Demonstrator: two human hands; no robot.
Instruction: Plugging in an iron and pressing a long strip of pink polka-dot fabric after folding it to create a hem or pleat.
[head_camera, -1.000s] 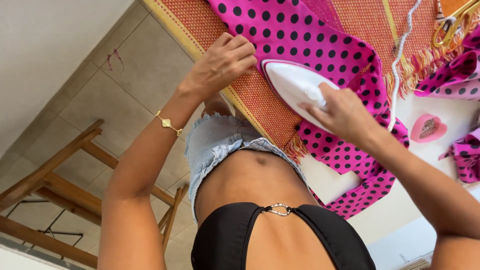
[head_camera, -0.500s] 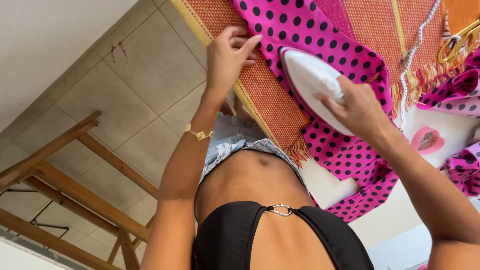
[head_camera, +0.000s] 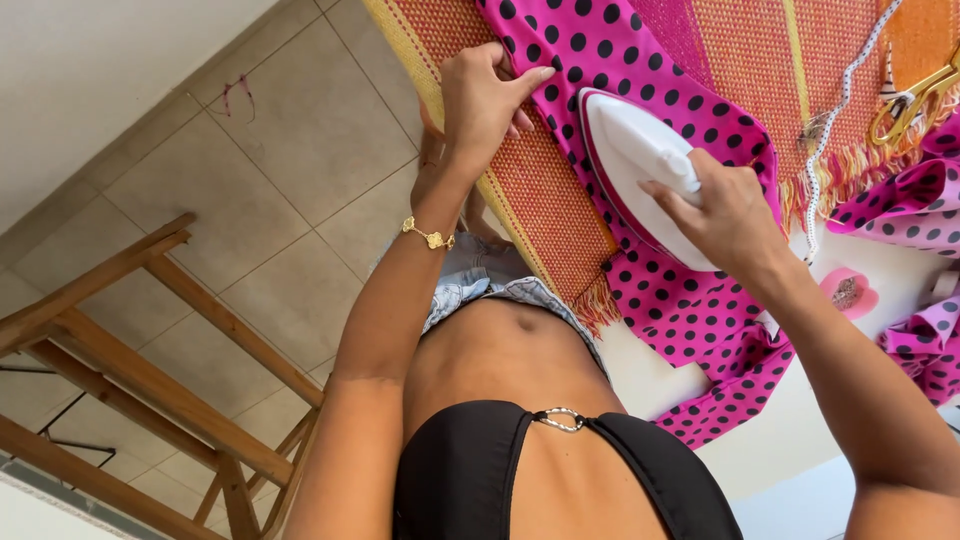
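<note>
pink polka-dot fabric (head_camera: 640, 60) lies spread over an orange woven mat (head_camera: 540, 190) on the table, its lower end bunched past the mat's fringe. ironing looks to be mid-pass: the right hand (head_camera: 725, 215) is wrapped around the white iron (head_camera: 630, 160), which rests on the cloth, while the left hand (head_camera: 485, 100) pinches the fabric's edge taut. the next stroke calls for that edge held flat, fingers clear of the soleplate.

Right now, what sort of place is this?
Probably a home sewing or ironing corner. A white iron rests on pink polka-dot fabric over an orange woven mat, with gold scissors and a tiled floor below.
</note>
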